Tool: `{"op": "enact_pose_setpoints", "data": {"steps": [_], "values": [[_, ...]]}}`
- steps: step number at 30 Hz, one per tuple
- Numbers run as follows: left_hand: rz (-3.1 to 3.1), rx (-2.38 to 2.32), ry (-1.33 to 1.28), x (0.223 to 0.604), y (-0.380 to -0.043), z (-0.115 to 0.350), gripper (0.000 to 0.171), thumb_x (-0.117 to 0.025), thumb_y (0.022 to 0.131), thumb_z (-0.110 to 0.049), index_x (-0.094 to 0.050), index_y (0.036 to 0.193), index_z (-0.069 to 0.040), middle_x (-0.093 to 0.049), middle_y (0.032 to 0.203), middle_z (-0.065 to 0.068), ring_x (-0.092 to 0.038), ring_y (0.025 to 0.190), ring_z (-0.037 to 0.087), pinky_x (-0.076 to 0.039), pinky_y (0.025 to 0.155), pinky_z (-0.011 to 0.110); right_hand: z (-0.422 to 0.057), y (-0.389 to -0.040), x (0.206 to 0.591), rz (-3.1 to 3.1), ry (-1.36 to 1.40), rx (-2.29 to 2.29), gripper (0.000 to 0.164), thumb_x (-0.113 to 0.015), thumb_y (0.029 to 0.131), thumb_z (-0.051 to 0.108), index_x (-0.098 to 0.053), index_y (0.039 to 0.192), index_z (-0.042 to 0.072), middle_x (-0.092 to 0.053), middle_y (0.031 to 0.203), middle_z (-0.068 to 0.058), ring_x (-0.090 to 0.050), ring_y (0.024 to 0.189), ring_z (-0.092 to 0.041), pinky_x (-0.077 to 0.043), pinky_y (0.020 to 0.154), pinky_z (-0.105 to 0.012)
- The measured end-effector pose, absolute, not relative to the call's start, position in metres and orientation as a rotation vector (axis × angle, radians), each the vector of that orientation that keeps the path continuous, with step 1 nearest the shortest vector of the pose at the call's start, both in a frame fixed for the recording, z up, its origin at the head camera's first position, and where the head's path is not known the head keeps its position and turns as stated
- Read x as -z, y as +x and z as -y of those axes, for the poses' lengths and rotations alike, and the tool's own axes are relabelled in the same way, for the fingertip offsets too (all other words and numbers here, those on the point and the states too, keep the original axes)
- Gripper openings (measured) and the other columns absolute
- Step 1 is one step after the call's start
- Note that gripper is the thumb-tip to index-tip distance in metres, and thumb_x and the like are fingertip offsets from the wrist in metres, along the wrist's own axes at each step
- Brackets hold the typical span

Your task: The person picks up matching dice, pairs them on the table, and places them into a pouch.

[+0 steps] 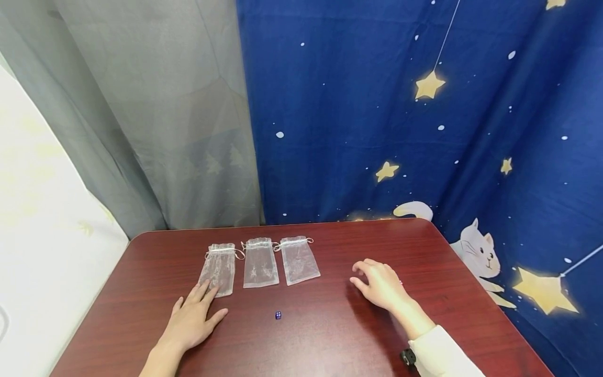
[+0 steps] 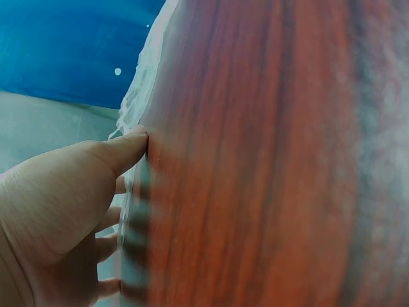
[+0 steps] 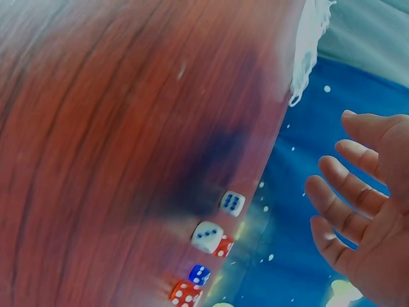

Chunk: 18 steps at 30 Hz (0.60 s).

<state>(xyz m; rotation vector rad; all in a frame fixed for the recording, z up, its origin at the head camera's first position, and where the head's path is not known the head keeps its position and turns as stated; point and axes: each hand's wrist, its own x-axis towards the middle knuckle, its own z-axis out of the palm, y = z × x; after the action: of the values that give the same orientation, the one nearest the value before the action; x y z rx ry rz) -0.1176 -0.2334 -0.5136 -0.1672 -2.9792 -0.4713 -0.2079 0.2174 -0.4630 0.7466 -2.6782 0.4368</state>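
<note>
Three sheer white drawstring bags lie in a row on the table: the left bag (image 1: 223,267), the middle bag (image 1: 260,267) and the right bag (image 1: 299,262). My left hand (image 1: 190,317) lies spread, its fingertips over the lower edge of the left bag. Above the table on the right, my right hand (image 1: 380,285) hovers with loosely bent fingers and nothing in them. A small blue die (image 1: 278,315) sits below the middle bag. In the right wrist view, white dice, including one white die (image 3: 208,237), red dice (image 3: 185,294) and a blue die (image 3: 199,275) stand on the tabletop.
The reddish-brown wooden table (image 1: 301,351) has rounded far corners. Behind it hang a grey curtain (image 1: 188,131) and a blue curtain (image 1: 339,115) with stars and a white cat. A black device (image 1: 408,357) is at the right sleeve.
</note>
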Motion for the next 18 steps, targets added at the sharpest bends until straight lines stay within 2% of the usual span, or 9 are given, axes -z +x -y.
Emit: {"op": "enact_pose_setpoints", "data": {"steps": [9, 18], "values": [[2.978, 0.475, -0.167, 0.514, -0.117, 0.233, 0.068, -0.065, 0.095, -0.05, -0.056, 0.143, -0.002, -0.044, 0.151, 0.027, -0.036, 0.141, 0.048, -0.027, 0.104, 0.077, -0.232, -0.209, 0.466, 2.686, 0.718, -0.416, 0.017, -0.083, 0.084, 0.022, -0.07, 0.093, 0.015, -0.058, 0.076, 0.002, -0.054, 0.065, -0.012, -0.048, 0.064, -0.038], [2.98, 0.48, -0.165, 0.513, -0.117, 0.233, 0.069, -0.065, 0.095, -0.051, -0.056, 0.143, -0.002, -0.044, 0.151, 0.027, -0.036, 0.142, 0.048, -0.027, 0.104, 0.077, -0.243, -0.214, 0.469, 2.736, 0.668, -0.419, 0.016, -0.082, 0.085, 0.021, -0.071, 0.093, 0.015, -0.057, 0.075, 0.002, -0.052, 0.065, -0.011, -0.045, 0.062, -0.035]]}}
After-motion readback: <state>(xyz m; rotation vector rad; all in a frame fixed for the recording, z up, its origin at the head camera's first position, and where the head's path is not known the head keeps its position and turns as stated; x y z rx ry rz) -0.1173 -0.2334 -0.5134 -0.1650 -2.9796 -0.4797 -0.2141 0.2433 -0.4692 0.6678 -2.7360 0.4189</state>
